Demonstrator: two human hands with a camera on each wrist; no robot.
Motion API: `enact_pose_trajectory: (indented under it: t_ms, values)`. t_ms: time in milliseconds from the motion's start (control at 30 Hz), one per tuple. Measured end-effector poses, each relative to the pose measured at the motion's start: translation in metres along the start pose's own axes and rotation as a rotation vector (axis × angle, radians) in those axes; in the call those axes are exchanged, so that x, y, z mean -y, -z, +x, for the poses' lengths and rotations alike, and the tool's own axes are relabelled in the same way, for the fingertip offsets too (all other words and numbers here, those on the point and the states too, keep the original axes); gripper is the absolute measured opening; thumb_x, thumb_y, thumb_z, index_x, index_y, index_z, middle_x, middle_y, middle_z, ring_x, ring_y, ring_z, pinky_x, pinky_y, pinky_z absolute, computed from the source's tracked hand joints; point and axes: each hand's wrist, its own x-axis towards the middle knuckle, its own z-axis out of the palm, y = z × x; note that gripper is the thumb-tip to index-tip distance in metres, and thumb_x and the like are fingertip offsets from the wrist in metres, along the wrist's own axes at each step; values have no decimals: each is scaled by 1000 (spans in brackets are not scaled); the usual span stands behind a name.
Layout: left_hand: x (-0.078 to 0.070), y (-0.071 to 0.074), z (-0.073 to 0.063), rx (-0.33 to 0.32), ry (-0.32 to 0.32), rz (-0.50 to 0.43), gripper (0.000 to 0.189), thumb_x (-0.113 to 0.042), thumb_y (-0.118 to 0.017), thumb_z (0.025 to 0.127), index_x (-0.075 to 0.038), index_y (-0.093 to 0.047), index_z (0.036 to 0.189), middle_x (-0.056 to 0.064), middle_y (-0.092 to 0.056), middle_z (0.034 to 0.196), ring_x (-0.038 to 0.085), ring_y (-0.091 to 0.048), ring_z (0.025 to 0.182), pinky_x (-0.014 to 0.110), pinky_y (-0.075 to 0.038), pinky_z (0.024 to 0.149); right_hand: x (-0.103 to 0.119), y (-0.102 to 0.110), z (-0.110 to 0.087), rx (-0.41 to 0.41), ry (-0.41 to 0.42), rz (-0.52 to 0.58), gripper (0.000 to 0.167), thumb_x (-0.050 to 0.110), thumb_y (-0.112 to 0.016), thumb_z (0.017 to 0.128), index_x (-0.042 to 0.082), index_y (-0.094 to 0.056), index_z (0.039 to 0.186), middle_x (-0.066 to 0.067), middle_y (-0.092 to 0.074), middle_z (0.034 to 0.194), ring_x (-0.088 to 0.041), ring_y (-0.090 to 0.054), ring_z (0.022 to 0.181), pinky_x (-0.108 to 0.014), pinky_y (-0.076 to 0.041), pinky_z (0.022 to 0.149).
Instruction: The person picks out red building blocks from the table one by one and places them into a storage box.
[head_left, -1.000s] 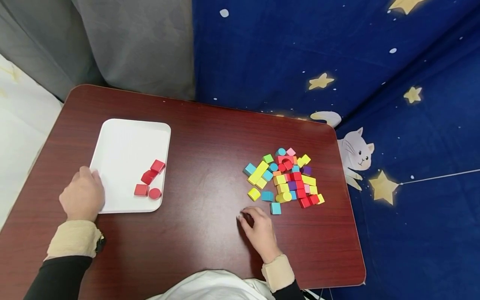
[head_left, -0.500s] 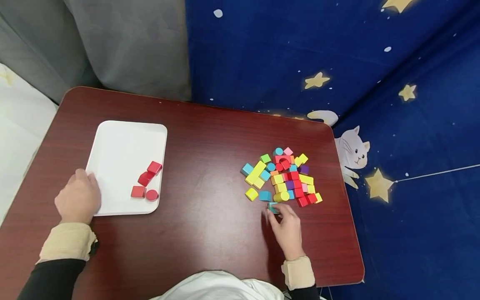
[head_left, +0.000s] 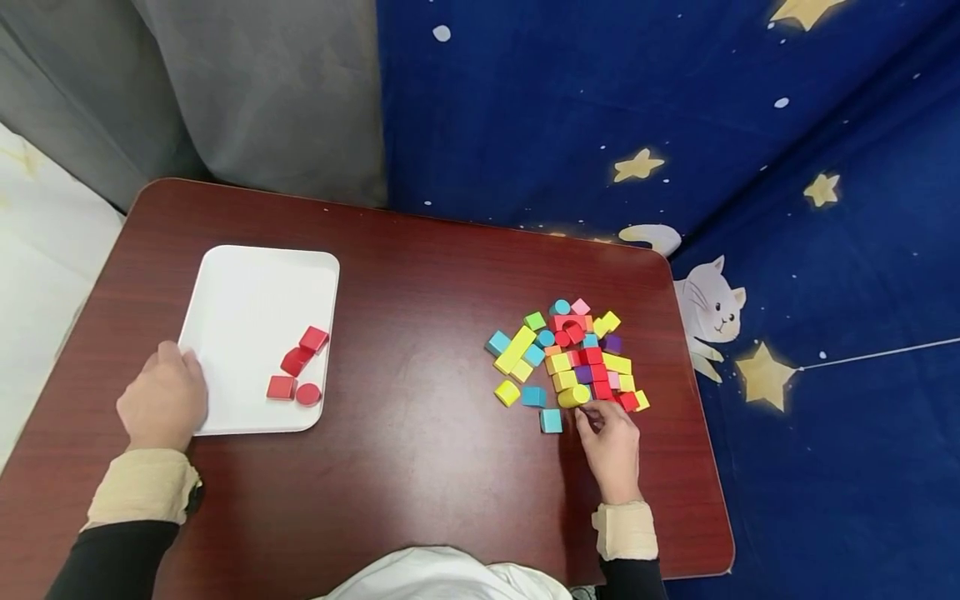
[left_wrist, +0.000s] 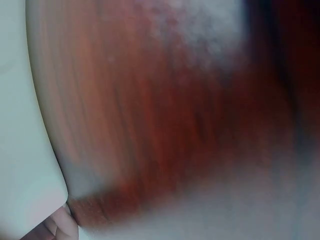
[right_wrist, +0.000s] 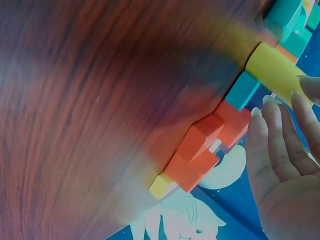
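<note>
My left hand (head_left: 163, 400) grips the left edge of a white tray (head_left: 255, 292), with fingers curled under the rim in the left wrist view. Several red blocks (head_left: 281, 387) lie in the tray's near right part, one of them round (head_left: 308, 394). My right hand (head_left: 611, 454) reaches to the near edge of a cluster of coloured blocks, its fingertips over the red ones and beside a yellow cylinder (head_left: 573, 396). In the right wrist view its fingers (right_wrist: 274, 137) are fairly straight and nothing shows held. Part of a red block is hidden beneath the fingers.
A light blue block (head_left: 551, 421) lies just left of my right hand. Yellow, blue, purple, pink and green blocks crowd together farther back, including a long yellow bar (head_left: 514, 349). The brown table (head_left: 420, 358) ends near a starry blue curtain (head_left: 525, 108).
My right hand has moved rightward, past the light blue block, to the red blocks at the cluster's near edge. That light blue block stays in place. The left hand keeps its hold on the tray.
</note>
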Motion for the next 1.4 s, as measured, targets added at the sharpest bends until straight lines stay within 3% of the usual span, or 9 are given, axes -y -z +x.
enact_pose_trajectory:
  t_ms: [467,733,933,1067,1267,1400]
  values:
    - [1,0,0,30,9,13,44,-26,-30,108,16,-43,108,37,-52,88,64,-58,75,57,-38,47,-16,5,20,-23,-6,-60,20,9,-83,81,3,-74,98,-15,-73,94,-29,-72,81,-47,-59,74]
    - [2,7,0,106,17,41,43,-23,-25,107,17,-40,109,36,-52,85,62,-57,71,55,-38,46,-15,3,26,-35,-73,-134,30,18,-83,83,3,-73,108,-19,-72,108,-39,-70,98,-54,-57,83]
    - [3,9,1,183,38,58,48,-26,-19,108,18,-36,118,36,-48,94,64,-57,82,59,-41,54,-13,1,32,-9,-114,-155,35,19,-80,86,1,-71,114,-21,-70,109,-40,-69,101,-54,-56,86]
    - [2,10,1,219,19,61,48,-24,-18,108,19,-34,122,36,-47,97,62,-57,82,57,-42,55,-16,-1,34,7,-134,-164,35,16,-78,87,-2,-70,116,-24,-70,108,-42,-70,97,-55,-56,85]
    - [2,12,1,219,-40,61,40,-18,-26,107,20,-36,116,34,-47,90,57,-57,74,54,-43,52,-16,-2,36,17,-153,-188,36,17,-78,86,-2,-70,115,-24,-71,107,-41,-70,95,-54,-56,83]
    - [6,16,2,251,-83,51,42,-17,-29,107,23,-34,120,37,-47,94,59,-56,81,59,-44,60,-14,-3,37,22,-154,-209,36,18,-78,86,-2,-69,115,-25,-72,105,-41,-71,93,-55,-56,80]
